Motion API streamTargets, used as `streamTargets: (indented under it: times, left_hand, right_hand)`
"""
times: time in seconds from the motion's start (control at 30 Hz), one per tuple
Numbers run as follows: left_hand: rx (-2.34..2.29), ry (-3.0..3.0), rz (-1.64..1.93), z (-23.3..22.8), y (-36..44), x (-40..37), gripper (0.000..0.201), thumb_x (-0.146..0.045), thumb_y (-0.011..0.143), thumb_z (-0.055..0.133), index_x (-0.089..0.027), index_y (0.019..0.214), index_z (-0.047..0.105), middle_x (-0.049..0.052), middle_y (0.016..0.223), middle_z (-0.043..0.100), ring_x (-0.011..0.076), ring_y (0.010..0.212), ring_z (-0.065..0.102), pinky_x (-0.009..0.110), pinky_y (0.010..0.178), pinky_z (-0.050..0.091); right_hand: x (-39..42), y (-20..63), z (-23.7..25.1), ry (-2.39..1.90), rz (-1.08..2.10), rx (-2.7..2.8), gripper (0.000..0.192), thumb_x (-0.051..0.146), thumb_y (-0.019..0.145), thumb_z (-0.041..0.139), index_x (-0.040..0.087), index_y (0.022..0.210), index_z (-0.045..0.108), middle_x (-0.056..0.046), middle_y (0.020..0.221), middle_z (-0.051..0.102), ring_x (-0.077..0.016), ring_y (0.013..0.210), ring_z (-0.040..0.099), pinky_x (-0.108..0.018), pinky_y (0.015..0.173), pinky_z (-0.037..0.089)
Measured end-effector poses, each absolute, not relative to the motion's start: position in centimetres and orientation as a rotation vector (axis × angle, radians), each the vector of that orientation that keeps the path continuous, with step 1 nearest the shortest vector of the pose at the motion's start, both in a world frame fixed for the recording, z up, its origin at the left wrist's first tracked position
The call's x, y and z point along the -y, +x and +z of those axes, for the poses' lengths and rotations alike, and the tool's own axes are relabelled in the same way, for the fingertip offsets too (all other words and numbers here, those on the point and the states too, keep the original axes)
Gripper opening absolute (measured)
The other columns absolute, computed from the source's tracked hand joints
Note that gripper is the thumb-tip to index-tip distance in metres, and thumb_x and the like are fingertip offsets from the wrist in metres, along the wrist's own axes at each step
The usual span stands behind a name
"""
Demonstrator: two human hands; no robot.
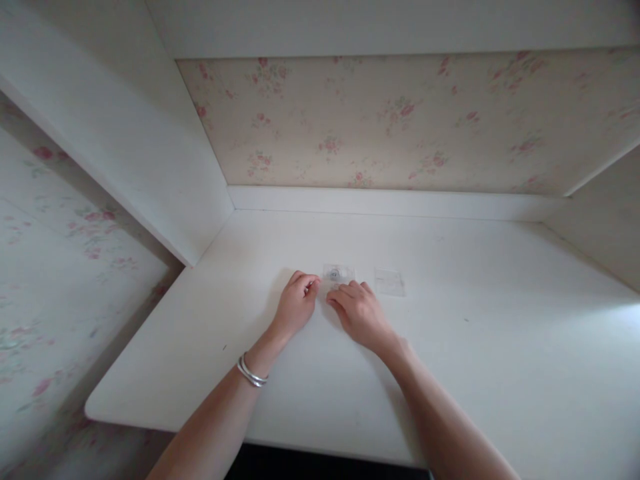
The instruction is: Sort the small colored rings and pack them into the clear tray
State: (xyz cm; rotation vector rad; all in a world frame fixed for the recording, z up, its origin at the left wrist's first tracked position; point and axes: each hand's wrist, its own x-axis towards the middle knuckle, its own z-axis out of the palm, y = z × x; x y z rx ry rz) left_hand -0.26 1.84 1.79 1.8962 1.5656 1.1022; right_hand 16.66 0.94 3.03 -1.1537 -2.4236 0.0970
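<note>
On the white desktop lies a small clear plastic piece [345,270] with a dark, coiled or ring-like item [335,273] in or on it. My left hand [297,303] is at its left edge, thumb and fingers pinched together; whatever they hold is too small to make out. Just below the clear piece, my right hand [359,312] rests with its fingers curled down, and its fingertips hide the lower part. What is under those fingers cannot be seen. To the right lies a second flat, clear, rectangular plastic piece [390,282], apart from both hands.
The white desktop [500,347] has a rounded front left corner. A white upright panel [150,147] stands on the left, and a low white ledge [400,202] runs along the back below floral wallpaper [370,120]. A white board [400,27] crosses above.
</note>
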Motion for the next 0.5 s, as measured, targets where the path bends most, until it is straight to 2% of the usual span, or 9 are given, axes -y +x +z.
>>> streamTargets:
  times: [0.23,0.5]
  left_hand:
    - [-1.537,1.950,1.017,1.8,0.0,-1.5,0.023,-0.027,0.091,0.042,-0.020,0.095,0.063,0.003,0.092,0.058,0.0119,0.078,0.057,0.024,0.072,0.047]
    - [-1.589,2.275,0.750,1.7,0.3,-0.7,0.026,-0.027,0.092,0.040,-0.024,0.106,0.061,0.003,0.096,0.056,0.0111,0.072,0.057,0.023,0.067,0.046]
  right_hand:
    - [-2.1,17.6,2.3,-1.361,-0.035,2.107,0.027,0.030,0.095,0.037,0.020,0.090,0.062,-0.006,0.081,0.064,-0.0183,0.077,0.048,-0.032,0.073,0.025]
    - [-2.7,18.0,2.0,-1.422,-0.012,2.043,0.025,0.030,0.092,0.044,0.023,0.087,0.067,-0.003,0.073,0.063,-0.0169,0.075,0.050,-0.031,0.073,0.025]
